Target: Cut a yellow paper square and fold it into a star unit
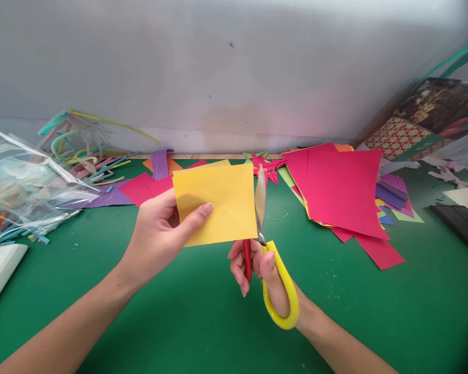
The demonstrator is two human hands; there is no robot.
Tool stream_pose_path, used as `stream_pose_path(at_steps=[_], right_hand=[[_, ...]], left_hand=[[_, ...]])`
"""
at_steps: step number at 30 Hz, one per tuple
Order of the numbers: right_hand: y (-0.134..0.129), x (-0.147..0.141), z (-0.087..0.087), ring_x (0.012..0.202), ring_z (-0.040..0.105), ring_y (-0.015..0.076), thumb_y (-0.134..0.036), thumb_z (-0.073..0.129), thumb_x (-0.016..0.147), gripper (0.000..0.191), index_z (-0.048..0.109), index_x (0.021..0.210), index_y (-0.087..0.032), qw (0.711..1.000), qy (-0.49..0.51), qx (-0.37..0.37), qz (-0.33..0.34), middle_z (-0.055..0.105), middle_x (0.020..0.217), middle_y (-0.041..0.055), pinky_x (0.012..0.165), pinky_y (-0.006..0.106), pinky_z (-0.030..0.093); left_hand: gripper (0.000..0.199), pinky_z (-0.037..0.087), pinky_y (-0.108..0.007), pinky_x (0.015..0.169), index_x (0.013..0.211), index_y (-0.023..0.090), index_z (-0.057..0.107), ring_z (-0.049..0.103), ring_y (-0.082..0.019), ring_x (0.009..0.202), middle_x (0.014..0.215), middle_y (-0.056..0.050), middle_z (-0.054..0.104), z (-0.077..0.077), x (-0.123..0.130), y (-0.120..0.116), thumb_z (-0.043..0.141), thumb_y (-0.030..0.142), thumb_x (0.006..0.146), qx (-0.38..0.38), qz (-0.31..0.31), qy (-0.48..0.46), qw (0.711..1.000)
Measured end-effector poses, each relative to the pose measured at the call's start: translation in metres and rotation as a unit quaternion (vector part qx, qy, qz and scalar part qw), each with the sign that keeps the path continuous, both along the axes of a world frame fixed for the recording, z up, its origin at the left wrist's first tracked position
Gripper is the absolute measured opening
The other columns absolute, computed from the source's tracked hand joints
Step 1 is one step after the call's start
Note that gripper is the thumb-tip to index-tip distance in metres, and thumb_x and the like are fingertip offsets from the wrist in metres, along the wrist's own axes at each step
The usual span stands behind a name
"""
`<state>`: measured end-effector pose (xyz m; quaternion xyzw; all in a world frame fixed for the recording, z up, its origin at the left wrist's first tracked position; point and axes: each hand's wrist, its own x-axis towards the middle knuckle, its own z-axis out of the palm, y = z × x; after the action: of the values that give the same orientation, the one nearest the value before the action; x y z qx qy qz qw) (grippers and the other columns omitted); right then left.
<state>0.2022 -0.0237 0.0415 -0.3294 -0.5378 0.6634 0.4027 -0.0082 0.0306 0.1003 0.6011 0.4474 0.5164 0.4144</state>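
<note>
Between thumb and fingers, my left hand (161, 236) pinches a yellow sheet of paper (226, 208) by its left side, held up above the table. My right hand (271, 272) grips scissors (283, 291) with one yellow and one red handle, the thumb through the yellow loop. One blade points upward in front of the paper's right edge. The other blade is hidden behind the sheet. Most fingers of my left hand are hidden behind the paper.
Red sheets of paper (339, 192) lie stacked at the right, near a red paper star (265, 169). A clear plastic bag (27, 176) and colourful pipe cleaners (78, 140) fill the left. A patterned box (401, 137) stands at the back right. A pale wall (179, 67) closes off the far side of the green table (195, 322).
</note>
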Motion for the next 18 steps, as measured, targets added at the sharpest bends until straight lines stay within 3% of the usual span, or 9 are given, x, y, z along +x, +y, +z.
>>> stream_pose_path(at_steps=[18], right_hand=[[0.0012,-0.0032,0.0084,0.056,0.040,0.0115,-0.084,0.042,0.090,0.070,0.057,0.101,-0.017,0.997,-0.031,0.001,-0.066,0.048,0.069,-0.0022,0.049,0.025,0.037]], left_hand=[[0.017,0.057,-0.016,0.056,0.102,0.023,0.074,0.073,-0.014,0.077,0.093,0.000,0.077,-0.0069,0.0030,0.0017,0.076,0.033,0.089,-0.037,0.002,0.030,0.999]])
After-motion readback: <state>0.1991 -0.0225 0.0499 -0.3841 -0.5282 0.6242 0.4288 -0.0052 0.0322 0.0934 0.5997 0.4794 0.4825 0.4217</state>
